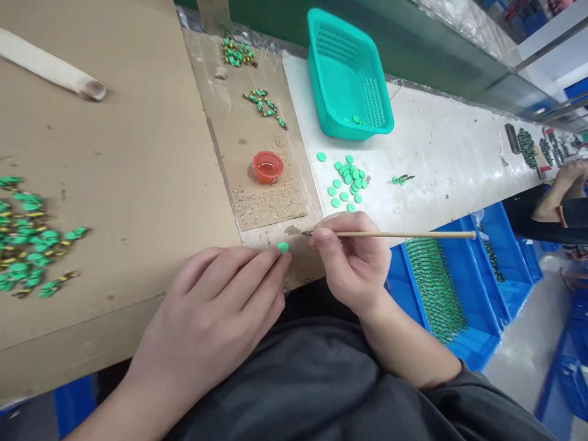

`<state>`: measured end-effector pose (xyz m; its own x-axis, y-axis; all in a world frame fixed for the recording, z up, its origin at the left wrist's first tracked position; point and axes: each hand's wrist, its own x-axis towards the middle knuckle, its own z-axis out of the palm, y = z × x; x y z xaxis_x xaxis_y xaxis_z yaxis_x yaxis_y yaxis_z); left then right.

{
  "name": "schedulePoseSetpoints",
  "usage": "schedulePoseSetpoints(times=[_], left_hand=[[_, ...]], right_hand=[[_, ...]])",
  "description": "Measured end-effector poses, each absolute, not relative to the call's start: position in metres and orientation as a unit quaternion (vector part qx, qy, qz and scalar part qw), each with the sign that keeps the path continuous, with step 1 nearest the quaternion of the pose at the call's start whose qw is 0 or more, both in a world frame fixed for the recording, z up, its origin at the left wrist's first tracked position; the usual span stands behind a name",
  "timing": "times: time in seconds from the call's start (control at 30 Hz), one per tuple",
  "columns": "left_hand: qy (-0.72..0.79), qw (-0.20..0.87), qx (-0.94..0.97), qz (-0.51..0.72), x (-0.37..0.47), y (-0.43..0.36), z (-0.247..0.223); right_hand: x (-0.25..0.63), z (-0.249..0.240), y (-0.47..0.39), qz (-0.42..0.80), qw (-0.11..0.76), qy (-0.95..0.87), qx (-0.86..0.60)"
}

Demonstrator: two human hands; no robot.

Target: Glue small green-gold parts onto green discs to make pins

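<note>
1. Two bare hands work close together at the near edge of the table; the left hand [220,297] lies palm down with its fingers stretched side by side, touching a green disc [283,247] at the fingertips. Its thumb is hidden, so I cannot tell whether the disc is pinched.
2. The right hand [356,260] is closed round a thin brush [413,234], gripping it near the dark tip. That tip points left, near the disc but apart from it; the handle runs out to the right.
3. Just beyond the hands, a small red dish [268,166] of liquid stands on a speckled cardboard sheet [245,142].
4. Right of that sheet, loose green discs [351,176] lie scattered, some overlapping, before a teal basket [351,79] with a few discs inside.
5. Behind the dish are two groups of small green-and-yellow pieces [237,52]; a larger heap [34,242] lies at far left.
6. At upper left rests a pale rod [52,66] with a dark end.
7. Below the table on the right, a blue crate [475,288] holds rows of green pieces; farther off, another person's forearm [549,205] shows.
</note>
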<state>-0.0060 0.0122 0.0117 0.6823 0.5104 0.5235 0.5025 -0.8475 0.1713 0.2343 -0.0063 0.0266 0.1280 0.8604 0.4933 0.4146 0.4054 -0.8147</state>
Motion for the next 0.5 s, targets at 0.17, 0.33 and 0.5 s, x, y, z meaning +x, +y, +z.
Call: schedulePoseSetpoints(times=[0.17, 0.33, 0.5], left_hand=[[0.292, -0.003, 0.912, 0.289, -0.012, 0.006, 0.001], [0.292, 0.039, 0.908, 0.299, -0.014, 0.002, -0.007], [0.295, 0.059, 0.904, 0.303, -0.014, 0.001, -0.008]], right_hand=[[0.23, 0.02, -0.012, 0.179, 0.535, -0.665, -0.49], [0.229, 0.015, -0.013, 0.17, 0.505, -0.698, -0.478], [0.228, 0.018, -0.009, 0.149, 0.482, -0.729, -0.462]])
